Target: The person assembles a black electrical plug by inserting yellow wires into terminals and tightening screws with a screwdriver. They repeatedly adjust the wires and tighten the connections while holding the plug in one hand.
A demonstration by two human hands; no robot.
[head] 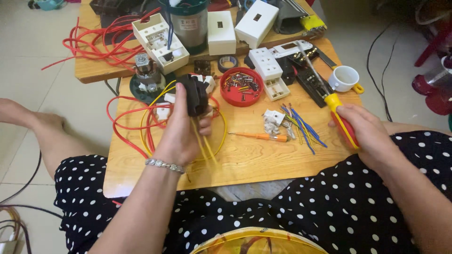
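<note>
My left hand [181, 131] grips a black electrical part [194, 94] with white connectors and yellow wires [207, 146] trailing from it, held up over the wooden table [245, 162]. My right hand [369, 134] is closed on the red and yellow handle of a large screwdriver [340, 120]; its metal shaft points away toward the back of the table. The two hands are far apart, left and right of the table's middle.
A red dish of screws [241, 86], a small orange screwdriver [263, 137], blue and yellow wire offcuts [301, 124], white socket boxes [268, 68], a white cup [343, 77], black tape [228, 62] and red wire loops [127, 122] lie about. A second table [94, 68] behind holds more boxes.
</note>
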